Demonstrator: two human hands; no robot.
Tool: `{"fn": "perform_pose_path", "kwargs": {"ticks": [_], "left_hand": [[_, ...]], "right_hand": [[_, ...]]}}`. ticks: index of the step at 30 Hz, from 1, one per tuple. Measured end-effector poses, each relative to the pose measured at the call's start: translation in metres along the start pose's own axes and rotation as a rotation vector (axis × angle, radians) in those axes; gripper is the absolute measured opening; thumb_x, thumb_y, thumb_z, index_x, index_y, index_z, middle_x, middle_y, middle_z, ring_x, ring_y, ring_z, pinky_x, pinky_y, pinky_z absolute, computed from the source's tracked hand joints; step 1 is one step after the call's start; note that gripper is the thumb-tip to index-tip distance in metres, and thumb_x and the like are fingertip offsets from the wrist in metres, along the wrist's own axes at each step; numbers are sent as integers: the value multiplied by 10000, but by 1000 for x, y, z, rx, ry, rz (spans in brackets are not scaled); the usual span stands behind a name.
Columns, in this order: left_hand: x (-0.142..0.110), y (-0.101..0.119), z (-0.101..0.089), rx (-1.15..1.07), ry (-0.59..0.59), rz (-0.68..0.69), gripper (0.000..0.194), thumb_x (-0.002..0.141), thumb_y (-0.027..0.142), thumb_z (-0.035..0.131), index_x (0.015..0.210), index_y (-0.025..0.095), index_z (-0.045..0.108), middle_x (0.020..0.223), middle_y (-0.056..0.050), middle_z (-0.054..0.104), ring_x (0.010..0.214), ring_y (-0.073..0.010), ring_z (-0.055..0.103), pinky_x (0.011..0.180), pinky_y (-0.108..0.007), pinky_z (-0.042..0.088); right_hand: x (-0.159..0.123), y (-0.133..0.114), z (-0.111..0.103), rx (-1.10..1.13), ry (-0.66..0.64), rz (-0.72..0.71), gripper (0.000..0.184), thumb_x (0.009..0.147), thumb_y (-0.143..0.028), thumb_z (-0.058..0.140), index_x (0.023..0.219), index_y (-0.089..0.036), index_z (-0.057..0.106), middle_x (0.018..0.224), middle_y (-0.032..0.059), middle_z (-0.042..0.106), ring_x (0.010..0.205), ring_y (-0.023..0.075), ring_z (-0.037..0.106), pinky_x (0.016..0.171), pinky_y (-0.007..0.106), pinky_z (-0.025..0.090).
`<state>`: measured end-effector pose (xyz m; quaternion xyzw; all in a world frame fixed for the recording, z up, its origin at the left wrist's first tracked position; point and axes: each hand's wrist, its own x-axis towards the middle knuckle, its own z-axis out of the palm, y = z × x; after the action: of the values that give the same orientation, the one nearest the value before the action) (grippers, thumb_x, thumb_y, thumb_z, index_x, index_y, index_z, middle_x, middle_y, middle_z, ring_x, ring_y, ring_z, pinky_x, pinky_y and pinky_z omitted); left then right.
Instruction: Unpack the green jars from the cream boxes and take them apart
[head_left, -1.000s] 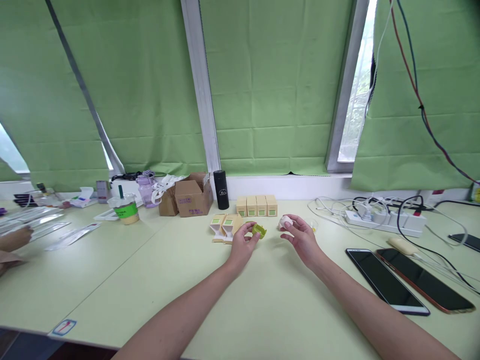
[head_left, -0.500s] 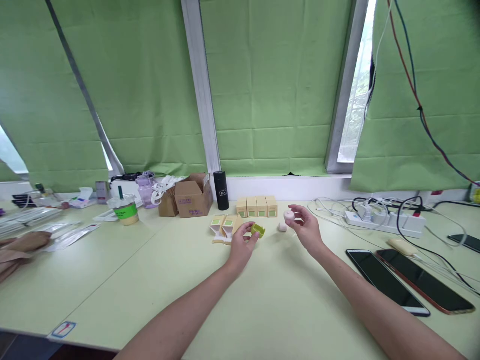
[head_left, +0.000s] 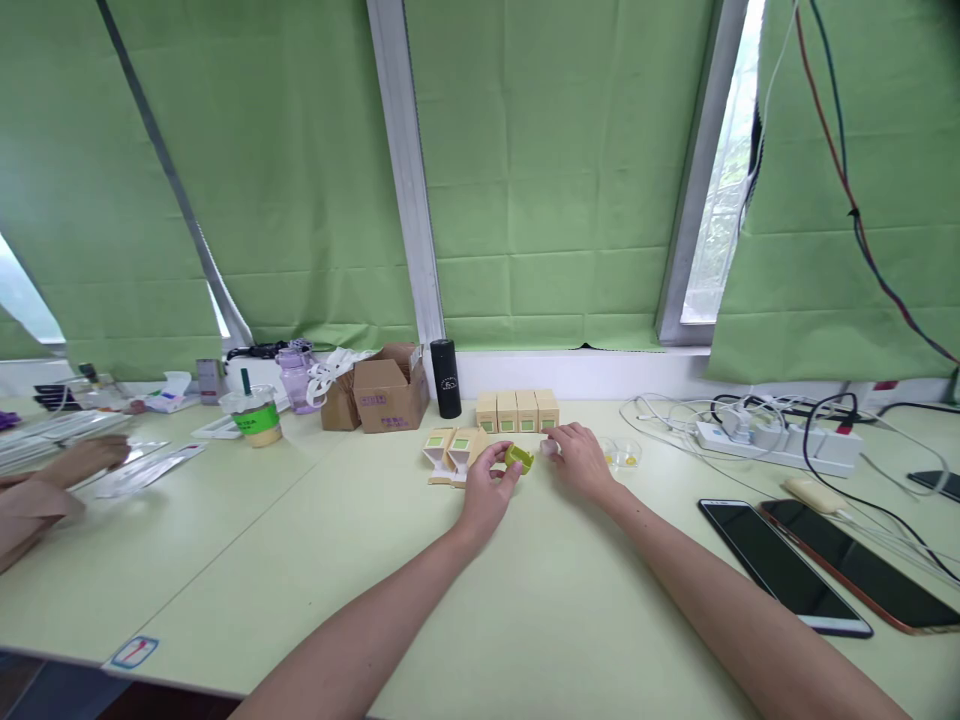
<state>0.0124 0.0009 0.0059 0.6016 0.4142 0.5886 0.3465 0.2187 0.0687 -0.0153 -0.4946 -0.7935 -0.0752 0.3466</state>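
Observation:
My left hand pinches a small yellow-green plastic piece with raised edges, held just above the table. My right hand is low at the table, its fingertips closed on a small whitish, rounded block, partly hidden by the fingers. Just right of that hand lie clear round plastic pieces with yellow spots. Behind my left hand stand two opened small cartons with green-framed windows and flaps folded out. A row of several closed beige cartons stands farther back.
A black bottle and a cardboard box stand at the back. A drink cup is on the left, near another person's hand. To the right are a power strip with tangled cables and two phones.
My right hand has come down and left, from holding a whitish block in the air to gripping at the table. The clear round pieces now show. My left hand stays nearly still.

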Motion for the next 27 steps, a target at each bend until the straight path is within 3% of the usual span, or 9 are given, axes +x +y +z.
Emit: {"fn": "perform_pose_path", "kwargs": {"ticks": [10,20,27], "left_hand": [[0,-1,-1,19,2,-5,361,835,328,775,1152,179,684,1162,-132,736,1098,-256,678,853,-351,531],[-1,0,-1,8,6,-4,349,840,310,764,1157,187,686,1169,-127,734,1109,-254,671,858,-347,526],[0,-2,0,-9,5,-9,369,821,327,790,1151,191,695,1166,-125,737,1106,-255,667,855,-345,522]], "right_hand": [[-3,2,9,-110,19,54,441,880,-126,601,1311,-218,589,1091,81,773,1153,310,558,1008,424,321],[-7,5,10,-129,13,72,390,901,-160,604,1284,-231,594,1070,66,779,1155,299,566,1028,426,308],[-7,3,4,-128,5,66,446,832,-165,641,1273,-216,598,1077,70,779,1178,299,564,1035,423,302]]}}
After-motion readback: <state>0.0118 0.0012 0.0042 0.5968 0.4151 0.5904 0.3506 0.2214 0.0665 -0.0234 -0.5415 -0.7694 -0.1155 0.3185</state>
